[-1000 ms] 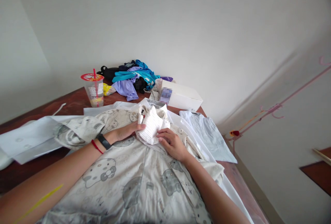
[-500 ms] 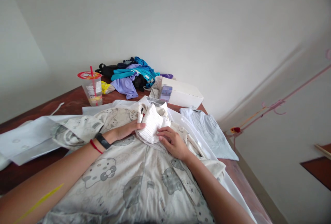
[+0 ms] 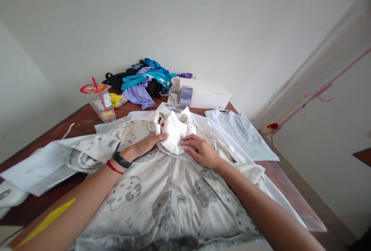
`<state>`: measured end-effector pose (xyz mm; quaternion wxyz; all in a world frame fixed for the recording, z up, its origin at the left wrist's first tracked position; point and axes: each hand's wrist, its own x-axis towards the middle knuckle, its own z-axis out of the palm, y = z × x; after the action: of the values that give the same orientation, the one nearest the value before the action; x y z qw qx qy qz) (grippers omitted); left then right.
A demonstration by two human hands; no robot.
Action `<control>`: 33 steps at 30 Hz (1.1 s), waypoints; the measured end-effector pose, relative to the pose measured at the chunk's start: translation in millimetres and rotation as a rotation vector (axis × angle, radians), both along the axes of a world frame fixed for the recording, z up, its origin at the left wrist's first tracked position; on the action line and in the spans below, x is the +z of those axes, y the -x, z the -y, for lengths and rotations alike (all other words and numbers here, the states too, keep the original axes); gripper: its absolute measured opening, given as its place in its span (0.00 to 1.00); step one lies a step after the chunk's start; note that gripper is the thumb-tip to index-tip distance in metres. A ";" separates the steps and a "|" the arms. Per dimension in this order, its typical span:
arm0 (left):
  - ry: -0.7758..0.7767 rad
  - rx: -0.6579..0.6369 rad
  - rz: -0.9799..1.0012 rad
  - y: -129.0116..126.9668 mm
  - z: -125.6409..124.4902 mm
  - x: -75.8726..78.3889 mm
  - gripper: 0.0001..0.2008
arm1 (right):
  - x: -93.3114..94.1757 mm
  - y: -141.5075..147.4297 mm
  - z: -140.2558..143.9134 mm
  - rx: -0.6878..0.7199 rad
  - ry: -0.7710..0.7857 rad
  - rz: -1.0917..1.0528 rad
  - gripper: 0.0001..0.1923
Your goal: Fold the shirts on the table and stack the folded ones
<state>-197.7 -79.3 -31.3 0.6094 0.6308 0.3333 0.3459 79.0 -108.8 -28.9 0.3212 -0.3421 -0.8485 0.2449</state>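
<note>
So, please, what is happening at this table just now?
A person has the left hand and right hand at a white ribbed cloth, by the neck of a printed garment spread on the table. The left thumb lies over the cloth's left edge. Beyond are a lidded cup, piled clothes and a white box.

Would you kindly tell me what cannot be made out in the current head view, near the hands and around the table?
All in the head view:
- Left hand: fingertips beyond the thumb, hidden by the hand itself and the white ribbed cloth.
- Black neck label: wording too small to read.
- Pixelated patch by the white box: detail masked.
- White object: cut off by the left edge.
</note>
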 end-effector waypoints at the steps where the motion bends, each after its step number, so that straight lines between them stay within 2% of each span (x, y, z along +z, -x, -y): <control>1: -0.014 0.005 -0.003 0.1 0.5 0.5 0.29 | -0.2 -0.1 -0.2 0.000 -0.003 0.002 0.15; 8: -0.002 0.069 -0.025 0.5 1.4 -1.5 0.32 | -1.7 -0.9 -1.4 0.016 -0.031 -0.002 0.15; 13: 0.023 0.061 0.032 -2.9 2.7 0.0 0.30 | -1.4 -0.8 -1.5 0.031 -0.039 0.010 0.14; 26: 0.014 0.110 0.017 -7.3 5.5 4.0 0.33 | 0.9 -1.1 -2.3 0.044 -0.041 0.003 0.14; 33: -0.101 0.197 -0.087 -9.2 9.0 8.9 0.31 | 0.4 -1.5 -3.3 0.048 -0.060 -0.003 0.14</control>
<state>-188.5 -88.3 -22.3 0.5250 0.6393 0.4017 0.3928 80.5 -105.5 -28.4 0.3267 -0.3112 -0.8630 0.2273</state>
